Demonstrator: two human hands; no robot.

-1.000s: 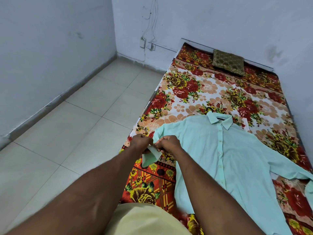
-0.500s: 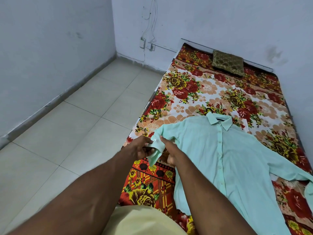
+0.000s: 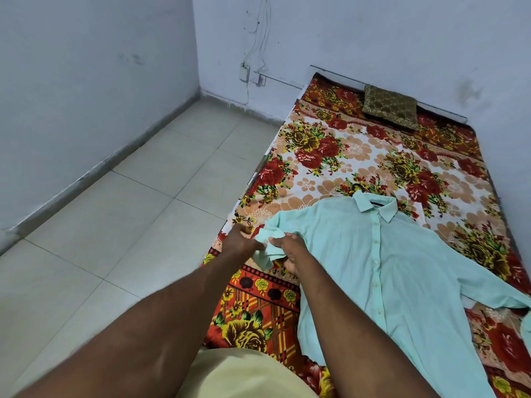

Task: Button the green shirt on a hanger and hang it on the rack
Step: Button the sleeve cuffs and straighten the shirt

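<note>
A pale green shirt (image 3: 382, 271) lies flat and front-up on a floral bedsheet (image 3: 330, 156), collar toward the far wall, its front placket closed with a row of small buttons. Its left sleeve ends in a cuff (image 3: 268, 248) at the bed's near-left edge. My left hand (image 3: 240, 239) pinches the cuff from the left. From the right, my right hand (image 3: 290, 249) grips the same cuff, thumb on top. The other sleeve runs off to the right edge. No hanger or rack shows in the head view.
The low bed fills the right side against the walls, with a brown patterned cushion (image 3: 390, 106) at its far end. Pale tiled floor (image 3: 120, 225) spreads to the left. A wall socket with dangling wires (image 3: 253, 73) sits in the far corner.
Both hands stayed on the left cuff, shifting slightly up and right. The cuff has been turned and folded between the fingers; the shirt body has not moved.
</note>
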